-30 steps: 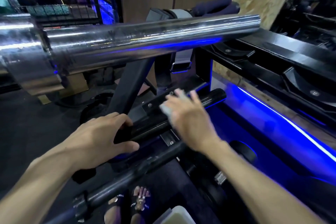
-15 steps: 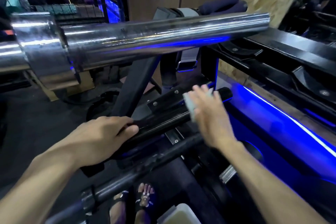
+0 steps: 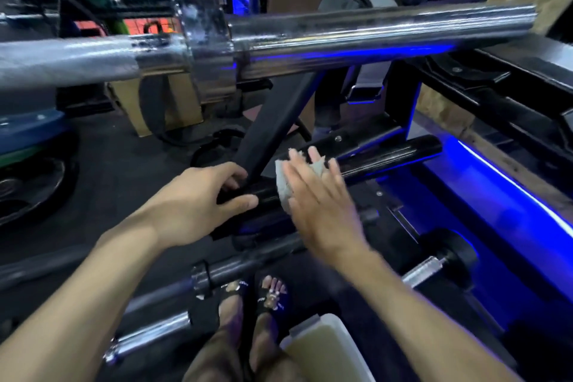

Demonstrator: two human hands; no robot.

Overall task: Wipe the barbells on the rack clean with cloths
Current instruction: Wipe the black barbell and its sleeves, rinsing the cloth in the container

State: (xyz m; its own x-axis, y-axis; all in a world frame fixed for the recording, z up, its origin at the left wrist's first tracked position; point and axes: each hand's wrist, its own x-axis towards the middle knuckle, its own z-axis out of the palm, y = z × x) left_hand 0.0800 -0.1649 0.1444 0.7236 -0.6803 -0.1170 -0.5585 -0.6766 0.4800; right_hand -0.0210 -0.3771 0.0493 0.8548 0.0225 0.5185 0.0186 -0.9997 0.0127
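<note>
Left hand (image 3: 198, 198) grasps the black barbell sleeve (image 3: 387, 155); right hand (image 3: 319, 198), fingers straight, presses a grey cloth (image 3: 283, 183) just beside it, the sleeve's far end free.

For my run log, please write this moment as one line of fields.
left hand: grips black barbell sleeve | right hand: presses cloth on sleeve | stage: wiping

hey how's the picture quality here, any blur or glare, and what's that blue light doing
Head view: the right hand and its grey cloth are motion-smeared; the left hand looks sharper. White glare streaks the chrome barbell sleeve; blue strip light tints its underside. Wide-angle bending at the edges.
</note>
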